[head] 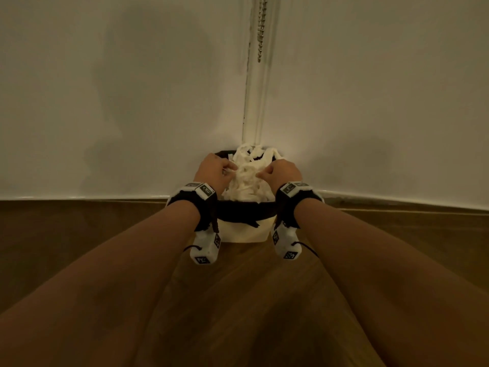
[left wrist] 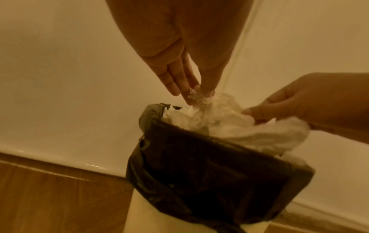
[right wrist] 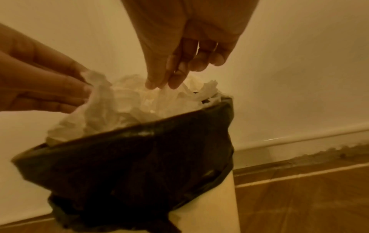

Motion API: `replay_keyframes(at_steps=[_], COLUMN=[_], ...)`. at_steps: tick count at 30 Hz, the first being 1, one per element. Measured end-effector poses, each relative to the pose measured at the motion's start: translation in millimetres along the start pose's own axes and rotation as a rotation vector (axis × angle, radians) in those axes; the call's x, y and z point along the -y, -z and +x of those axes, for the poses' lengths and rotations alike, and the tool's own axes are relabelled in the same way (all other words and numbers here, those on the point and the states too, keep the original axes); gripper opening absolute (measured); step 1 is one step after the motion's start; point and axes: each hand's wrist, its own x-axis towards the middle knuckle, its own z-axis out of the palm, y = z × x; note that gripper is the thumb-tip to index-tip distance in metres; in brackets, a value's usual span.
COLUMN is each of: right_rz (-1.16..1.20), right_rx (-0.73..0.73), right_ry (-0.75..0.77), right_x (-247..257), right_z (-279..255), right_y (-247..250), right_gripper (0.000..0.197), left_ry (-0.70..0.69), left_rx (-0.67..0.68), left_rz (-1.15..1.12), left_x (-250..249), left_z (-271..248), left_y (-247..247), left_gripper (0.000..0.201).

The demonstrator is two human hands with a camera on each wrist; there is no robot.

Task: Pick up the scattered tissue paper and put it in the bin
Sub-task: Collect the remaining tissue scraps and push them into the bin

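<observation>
A white bin (head: 243, 234) with a black liner (left wrist: 209, 165) folded over its rim stands on the floor against the wall. Crumpled white tissue paper (head: 248, 178) is heaped in its mouth and rises above the rim. My left hand (head: 229, 169) is over the bin's left side and pinches a wad of the tissue (left wrist: 199, 97) between thumb and fingertips. Over the right side, my right hand (head: 261, 176) pinches a strand of the tissue (right wrist: 119, 102) between thumb and forefinger. Both hands (right wrist: 160, 85) are above the rim. The bin's inside is hidden by the paper.
The bin (right wrist: 209, 205) sits near a wall corner, where a beaded cord (head: 260, 30) hangs. A white skirting board (head: 79, 196) runs along the wall. Brown wooden floor (head: 238, 300) lies in front of the bin, between my forearms.
</observation>
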Motion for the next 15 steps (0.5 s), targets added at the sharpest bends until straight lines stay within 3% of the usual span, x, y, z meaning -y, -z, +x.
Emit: replay_keyframes(at_steps=[7, 9, 13, 15], right_rz=[-0.143, -0.149, -0.089, -0.103], right_rx=[-0.001, -0.023, -0.052, -0.053], right_ry=[0.064, 0.065, 0.090, 0.098], right_x=[-10, -11, -9, -7], right_z=[10, 13, 13, 11], right_y=[-7, -7, -6, -8], right_gripper=[0.038, 0.041, 0.018, 0.021], left_ry=[-0.059, -0.063, -0.065, -0.080], left_rx=[0.183, 0.165, 0.091, 0.094], left_rz=[0.143, 0.205, 0.240, 0.290], left_x=[5, 5, 9, 11], left_z=[4, 5, 4, 5], left_y=[-24, -26, -22, -21], left_gripper=[0.042, 0.041, 0.027, 0.025])
